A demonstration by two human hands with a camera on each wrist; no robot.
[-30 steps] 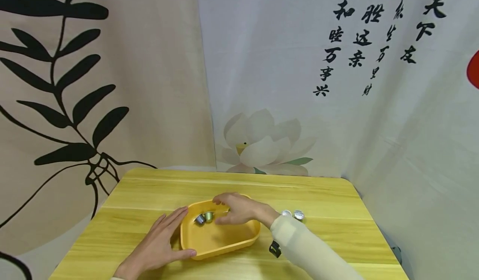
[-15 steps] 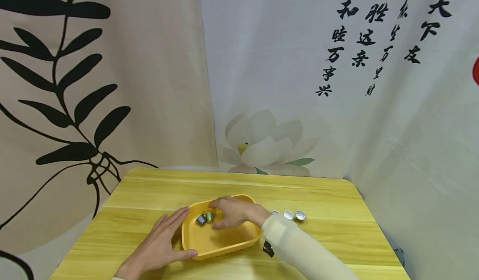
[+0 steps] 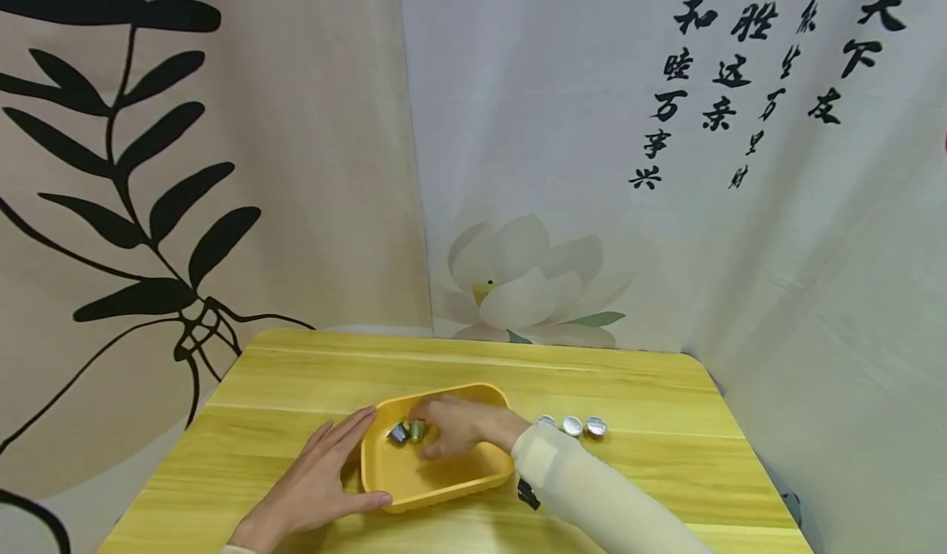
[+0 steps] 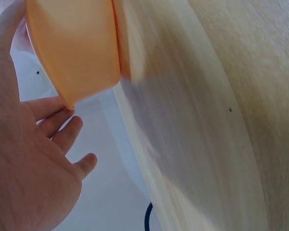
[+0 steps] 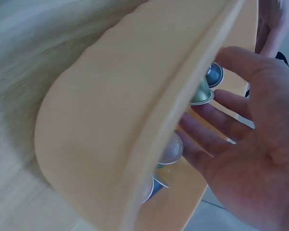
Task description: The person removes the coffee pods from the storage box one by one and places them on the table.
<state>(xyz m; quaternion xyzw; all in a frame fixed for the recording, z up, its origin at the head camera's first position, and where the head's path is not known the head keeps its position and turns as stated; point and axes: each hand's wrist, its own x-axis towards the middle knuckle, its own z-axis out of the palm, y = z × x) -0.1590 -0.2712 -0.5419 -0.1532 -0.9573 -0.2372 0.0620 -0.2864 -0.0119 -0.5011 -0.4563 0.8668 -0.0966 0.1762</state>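
Though pale, printed backdrop (image 3: pixel 547 151) behind table (image 3: pixel 658 431)

You have a tray (image 3: pixel 425 482) of smooth moulded plastic, satin rather than glossy, and a tabletop (image 3: pixel 651 488) of wood-grain finish, smooth with a low sheen. Note the blue capsule (image 3: pixel 399 434) and green capsule (image 3: pixel 418 431): glossy, metallic-looking; your silver-topped capsules (image 3: pixel 572 426) appear to have shiny foil lids, though small in view. Your sleeve (image 3: pixel 592 488) and the backdrop (image 3: pixel 325 126) read as matt cloth, the latter faintly creased.

Green capsule (image 5: pixel 202 94) partly behind tray (image 5: pixel 111 110)
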